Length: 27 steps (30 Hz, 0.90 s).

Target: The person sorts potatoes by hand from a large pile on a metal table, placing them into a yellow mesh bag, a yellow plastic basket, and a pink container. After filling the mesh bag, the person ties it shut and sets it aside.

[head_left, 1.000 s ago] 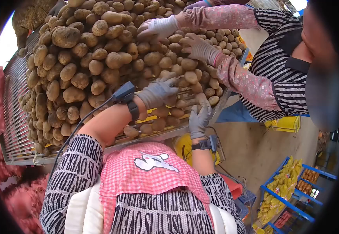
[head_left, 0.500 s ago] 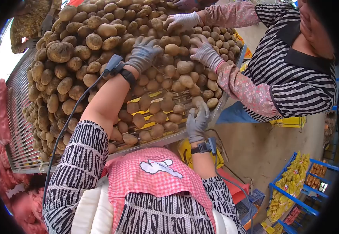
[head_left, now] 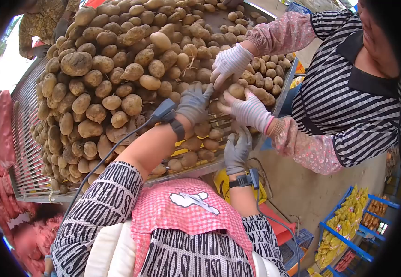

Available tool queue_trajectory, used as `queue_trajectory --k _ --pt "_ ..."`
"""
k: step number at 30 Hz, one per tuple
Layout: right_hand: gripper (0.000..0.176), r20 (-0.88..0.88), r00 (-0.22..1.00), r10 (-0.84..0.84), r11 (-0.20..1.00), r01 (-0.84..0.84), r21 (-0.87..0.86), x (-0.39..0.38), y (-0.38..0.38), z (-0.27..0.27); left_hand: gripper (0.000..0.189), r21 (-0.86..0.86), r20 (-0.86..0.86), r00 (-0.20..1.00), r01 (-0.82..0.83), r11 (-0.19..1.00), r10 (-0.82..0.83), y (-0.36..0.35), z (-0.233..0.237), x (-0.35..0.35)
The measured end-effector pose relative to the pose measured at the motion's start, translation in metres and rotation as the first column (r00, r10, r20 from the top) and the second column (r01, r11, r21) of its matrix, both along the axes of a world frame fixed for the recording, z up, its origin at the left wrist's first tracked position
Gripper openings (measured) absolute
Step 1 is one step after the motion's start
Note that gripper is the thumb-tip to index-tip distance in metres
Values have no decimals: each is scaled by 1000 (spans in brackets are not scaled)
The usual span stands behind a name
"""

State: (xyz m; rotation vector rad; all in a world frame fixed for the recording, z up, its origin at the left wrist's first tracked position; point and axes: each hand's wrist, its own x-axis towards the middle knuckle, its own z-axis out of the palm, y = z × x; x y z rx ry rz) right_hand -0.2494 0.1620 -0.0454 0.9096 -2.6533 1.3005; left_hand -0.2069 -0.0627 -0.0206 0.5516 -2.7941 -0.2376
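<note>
In a grey glove, my left hand [head_left: 194, 104] lies over the potatoes [head_left: 131, 104] heaped on the slatted metal table [head_left: 27, 152]. Its fingers are stretched and a little apart, touching the potatoes at the edge of the heap. My right hand [head_left: 237, 151], gloved too, is at the table's near right edge, fingers extended and thumb apart, close to a few potatoes; its palm side is hidden. Between my hands, loose potatoes [head_left: 190, 159] lie on the slats. Each wrist wears a black strap with a small cabled device.
Opposite on the right, a co-worker in a striped shirt has one gloved hand [head_left: 232, 64] on the heap and another [head_left: 251, 112] at a potato. Another person [head_left: 43, 27] stands at the far left. Red sacks [head_left: 2, 134] line the left; blue racks hold yellow bags [head_left: 341, 224] lower right.
My left hand has moved right and toward me across the heap, along with potatoes. Fewer potatoes show on the near slats. The co-worker's hands have come closer together, nearer mine.
</note>
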Motion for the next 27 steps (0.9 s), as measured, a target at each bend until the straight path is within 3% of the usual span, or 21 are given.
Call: queue_trajectory --k 2,3,5,7,14,17,19,21,23,24,25,26,27 --pt "29 -7 1000 11 1000 -11 5 2 -1 1 70 181 371 927 -137 974 61 -7 19 -21" --pt "28 13 1000 -5 1000 5 -6 2 -2 1 70 179 364 929 -142 974 68 -11 28 -26" --pt "27 28 999 -24 1000 24 -18 3 -2 3 69 272 550 835 -169 947 -9 -15 42 -35" --pt "28 10 1000 -24 999 24 -33 1 -2 3 72 237 541 839 -85 968 -59 -6 42 -26" --pt "28 -31 999 -9 999 10 42 0 -1 -1 86 447 578 774 -36 894 -258 -16 51 -20" --pt "29 -52 999 -4 1000 4 -8 1 -2 -2 87 449 550 755 95 889 -358 -11 41 -2" --pt "31 7 1000 -23 1000 23 -12 5 -1 2 90 465 559 738 97 880 -377 -6 40 4" --pt "33 -23 999 -28 1000 27 -12 7 0 -2 90 415 428 857 95 905 -286 -1 38 17" --pt "36 391 916 -88 978 155 -142 7 -3 -3 88 399 375 894 84 913 -246 -1 32 28" --pt "39 313 949 -49 993 79 -86 -1 -4 4 85 675 73 981 84 733 -179 -4 28 34" --pt "39 311 949 -51 994 79 -79 -11 -9 15 82 865 -190 982 169 473 -4 -4 36 40" --pt "39 131 991 12 999 -7 -44 -24 -16 25 82 973 -194 972 174 151 135 -4 46 52" --pt "40 -46 995 87 996 -87 3 -36 -24 31 82 962 -146 953 200 -185 267 -5 69 62"
